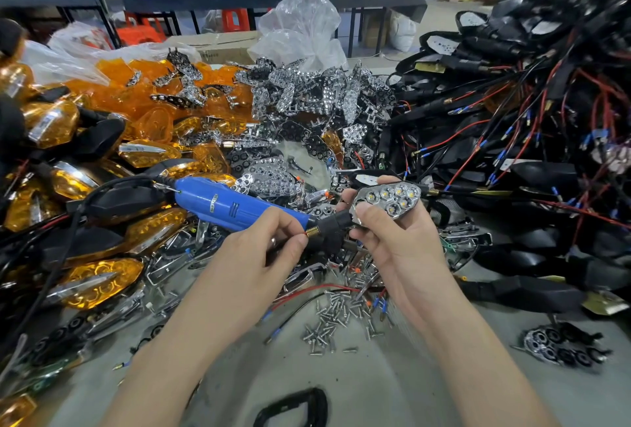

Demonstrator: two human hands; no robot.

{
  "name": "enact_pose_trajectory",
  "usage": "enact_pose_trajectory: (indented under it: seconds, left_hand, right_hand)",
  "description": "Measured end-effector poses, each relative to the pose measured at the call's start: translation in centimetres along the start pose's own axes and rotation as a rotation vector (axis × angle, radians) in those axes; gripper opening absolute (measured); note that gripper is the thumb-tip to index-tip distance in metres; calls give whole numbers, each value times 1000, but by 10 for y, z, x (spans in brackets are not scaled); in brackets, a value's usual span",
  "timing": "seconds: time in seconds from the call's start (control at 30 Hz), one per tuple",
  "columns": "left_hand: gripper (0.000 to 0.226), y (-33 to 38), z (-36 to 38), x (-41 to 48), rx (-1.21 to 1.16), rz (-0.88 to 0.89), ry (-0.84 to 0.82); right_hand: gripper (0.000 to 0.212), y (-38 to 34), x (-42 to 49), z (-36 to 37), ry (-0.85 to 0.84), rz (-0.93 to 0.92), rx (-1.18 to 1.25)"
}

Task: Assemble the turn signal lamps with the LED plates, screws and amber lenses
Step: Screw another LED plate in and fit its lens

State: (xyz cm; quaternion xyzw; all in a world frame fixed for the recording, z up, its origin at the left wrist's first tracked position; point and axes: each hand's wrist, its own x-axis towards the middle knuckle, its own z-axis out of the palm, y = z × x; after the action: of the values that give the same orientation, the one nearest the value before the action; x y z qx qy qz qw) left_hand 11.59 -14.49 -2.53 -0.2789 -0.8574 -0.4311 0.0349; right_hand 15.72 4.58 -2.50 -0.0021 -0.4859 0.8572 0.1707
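Head view: the left hand (259, 256) is gripping a blue screwdriver (235, 208) near its front. Its fingers are curling round the barrel, and the cable is trailing off to the left. The tool's black nose is pointing right, at the near end of a lamp (382, 205). The right hand (396, 242) is holding that lamp above the grey table (392, 389), thumb pressing on the near edge of its face and the other fingers wrapping behind it. An LED plate (397, 197) is sitting in the lamp, facing up, its chrome cups showing yellow LEDs. A brass threaded stub (314, 232) is showing just beside the left thumb tip. Loose screws (333, 320) are lying scattered on the table below and between the hands. Amber lenses (153, 98) are lying heaped at the far left, with chrome reflectors (307, 95) piled beside them at centre. Black housings (512, 112) with red and black wires are lying stacked on the right. Finished lamps (99, 279) with lenses on are lying at the near left. A black ring (295, 406) is lying at the bottom edge.
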Motion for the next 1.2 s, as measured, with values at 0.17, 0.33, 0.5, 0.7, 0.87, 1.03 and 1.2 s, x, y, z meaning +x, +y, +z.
enact_pose_trajectory:
  seconds: [0.17,0.33,0.5,0.7,0.87,1.03,1.2]
  left_hand:
    - [3,-1,0,0,-16,-19,-1]
    - [5,-1,0,0,-35,-43,-15]
    - [4,0,0,0,-38,-57,-17]
    - [9,2,0,0,-45,-63,-8]
    - [5,3,1,0,-41,-61,-16]
    - [12,7,3,-2,-140,-25,-51]
    - [11,14,8,-2,-158,-19,-43]
  right_hand:
    - [34,-1,0,1,8,11,13]
    - [31,-2,0,0,7,24,5]
    - [29,-2,0,0,19,19,4]
    - [28,-5,0,-3,-13,57,28]
    - [30,-7,2,-5,-18,86,31]
    - [28,-4,1,-3,-23,76,34]
    - [28,6,-3,4,-72,114,-34]
